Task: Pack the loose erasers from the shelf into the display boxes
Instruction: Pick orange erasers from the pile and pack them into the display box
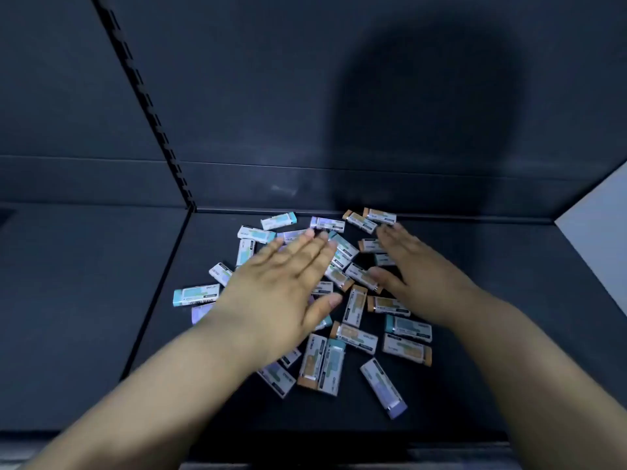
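Erasers [354,337] are strewn on the dark shelf [526,266], under & around the fingers [305,252]. L hand [281,286] & R hand [417,273] are held flat, fingers straight, gripping nothing.

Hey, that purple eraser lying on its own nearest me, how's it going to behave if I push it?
The purple eraser is a flat block lying on its broad face, so it should slide rather than roll or tip. Its sleeve catches light, so it may be slippery. It lies apart from the pile, so pinching it alone looks easy.
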### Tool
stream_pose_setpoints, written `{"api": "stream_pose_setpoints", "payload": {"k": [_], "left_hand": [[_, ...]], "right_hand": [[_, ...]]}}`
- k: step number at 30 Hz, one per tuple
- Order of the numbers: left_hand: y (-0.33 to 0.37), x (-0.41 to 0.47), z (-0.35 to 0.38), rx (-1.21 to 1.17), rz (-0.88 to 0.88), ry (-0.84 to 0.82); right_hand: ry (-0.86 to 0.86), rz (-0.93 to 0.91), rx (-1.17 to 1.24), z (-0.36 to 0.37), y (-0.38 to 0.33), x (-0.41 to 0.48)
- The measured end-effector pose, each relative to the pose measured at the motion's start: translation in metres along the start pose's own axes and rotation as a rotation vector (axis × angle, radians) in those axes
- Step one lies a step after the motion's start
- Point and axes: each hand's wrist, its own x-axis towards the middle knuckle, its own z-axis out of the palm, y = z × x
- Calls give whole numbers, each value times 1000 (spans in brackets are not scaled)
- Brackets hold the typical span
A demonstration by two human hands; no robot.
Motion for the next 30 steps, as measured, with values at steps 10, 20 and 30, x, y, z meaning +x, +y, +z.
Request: {"api": "stream_pose_setpoints", "payload": {"k": [10,20,30], "left_hand": [[8,-7,18,-23,5,-88],[-15,-18,17,-11,-126,1],[-20,-21,32,-96,-50,98]], "right_hand": [[163,40,-53,19,12,28],[219,-297,239,6,-39,17],[215,-222,337,18,-46,8]]}}
